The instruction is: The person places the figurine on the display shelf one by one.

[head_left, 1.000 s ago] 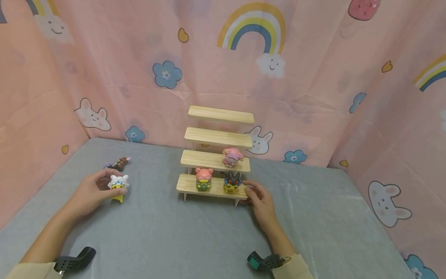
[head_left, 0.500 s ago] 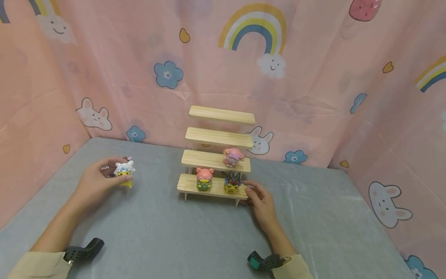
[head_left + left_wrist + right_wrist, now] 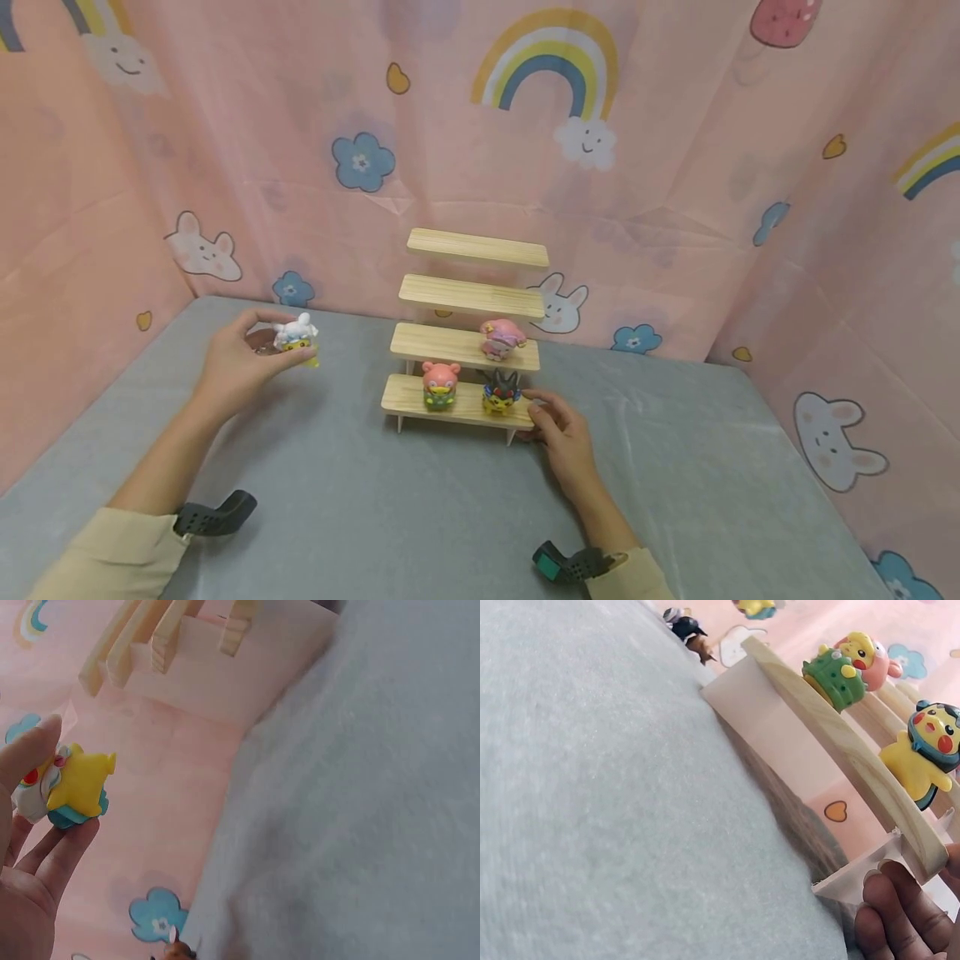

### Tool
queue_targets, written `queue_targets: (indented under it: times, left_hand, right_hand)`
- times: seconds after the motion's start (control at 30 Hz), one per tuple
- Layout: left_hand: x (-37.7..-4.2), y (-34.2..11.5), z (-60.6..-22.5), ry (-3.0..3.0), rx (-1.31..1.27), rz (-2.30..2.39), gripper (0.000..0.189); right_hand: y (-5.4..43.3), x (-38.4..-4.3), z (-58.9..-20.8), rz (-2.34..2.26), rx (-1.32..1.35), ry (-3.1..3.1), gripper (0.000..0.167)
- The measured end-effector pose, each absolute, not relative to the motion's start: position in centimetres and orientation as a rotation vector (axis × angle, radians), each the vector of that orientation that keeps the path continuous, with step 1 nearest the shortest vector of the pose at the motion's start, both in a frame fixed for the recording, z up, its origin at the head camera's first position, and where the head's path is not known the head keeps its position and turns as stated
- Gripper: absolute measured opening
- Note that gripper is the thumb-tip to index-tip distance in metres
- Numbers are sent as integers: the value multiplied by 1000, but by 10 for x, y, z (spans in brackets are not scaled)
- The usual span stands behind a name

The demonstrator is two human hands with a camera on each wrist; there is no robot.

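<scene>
My left hand pinches a small yellow figurine with a white hood between thumb and fingers, raised above the cloth to the left of a stepped wooden display shelf. In the left wrist view the figurine shows its yellow body and a blue-green part. My right hand grips the right end of the lowest step; in the right wrist view its fingers curl beneath the board. On that step stand a pink-hooded figurine in green and a black-hooded yellow one. Above them sits a pink figurine.
Grey cloth covers the table, and a pink printed curtain rises behind and at the sides. Dark and brown figurines lie at the far left, hidden behind my left hand in the head view. The two upper steps are bare.
My left hand has lifted the white-hooded figurine and carried it rightward and away from me, toward the shelf. The right hand has stayed at the shelf's end.
</scene>
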State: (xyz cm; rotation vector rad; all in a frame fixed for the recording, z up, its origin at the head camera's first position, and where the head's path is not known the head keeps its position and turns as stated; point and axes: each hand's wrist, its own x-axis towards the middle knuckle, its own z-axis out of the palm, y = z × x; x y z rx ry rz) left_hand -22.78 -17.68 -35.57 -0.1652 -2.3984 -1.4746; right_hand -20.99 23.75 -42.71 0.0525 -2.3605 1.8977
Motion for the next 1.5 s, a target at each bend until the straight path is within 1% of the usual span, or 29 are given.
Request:
queue_targets:
  times: [0.17,0.37,0.67,1.1,1.3,1.5]
  left_hand:
    - [-233,-161,-347,-2310,-234,-1494,45]
    - [-238,-140,-338,-2268,-239,-1491,46]
    - [-248,-115,-329,-2199,-319,-1567,42]
    - [-266,-61,-313,-2126,-521,-1695,43]
    - [-273,-39,-323,-2059,-592,-1819,44]
    - [-272,-19,-343,-1974,-520,-1911,43]
  right_hand:
    - [237,-210,-427,1901,53,-2362,26]
    - [236,-210,-427,1905,41,-2352,25]
    - [238,-209,-429,1906,62,-2334,25]
    - [236,-214,-426,1922,31,-2319,25]
    - [236,-215,-428,1895,58,-2330,24]
    - [238,-210,-429,1867,81,-2353,23]
